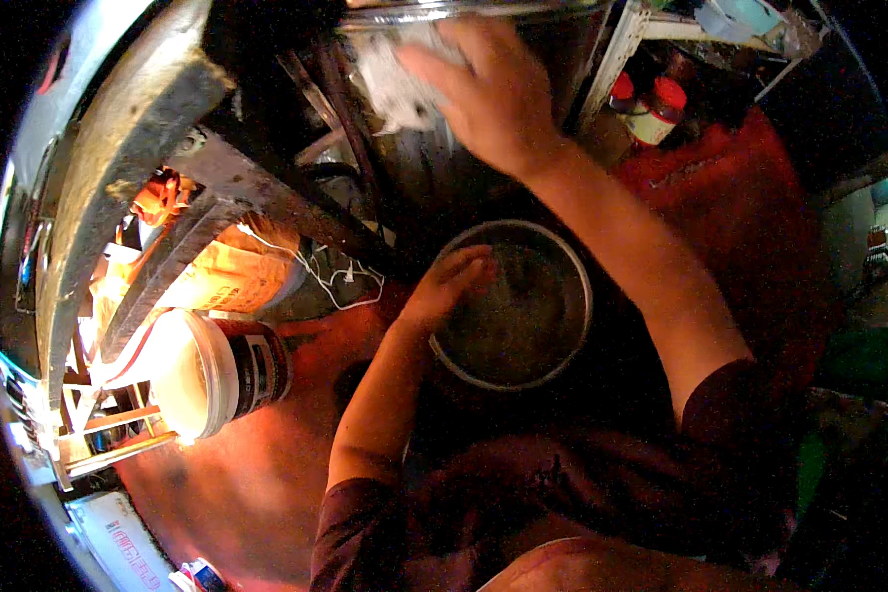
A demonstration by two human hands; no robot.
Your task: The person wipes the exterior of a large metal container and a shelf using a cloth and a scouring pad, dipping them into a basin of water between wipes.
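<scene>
My right hand is shut on a whitish cloth, which bears dark smudges. It presses the cloth against a dark, streaked upright surface with a shiny edge above. Lower down, my left hand hovers over the left part of a round bucket with a pale rim. That hand is slightly blurred, its fingers loosely extended, and nothing shows in it. The bucket's inside looks dark and murky; whether it holds liquid I cannot tell.
A white tub lies on its side at left, brightly lit, on a reddish floor. Behind it are a metal frame, a tan printed sack and a white cord. Red-lidded jars stand at upper right.
</scene>
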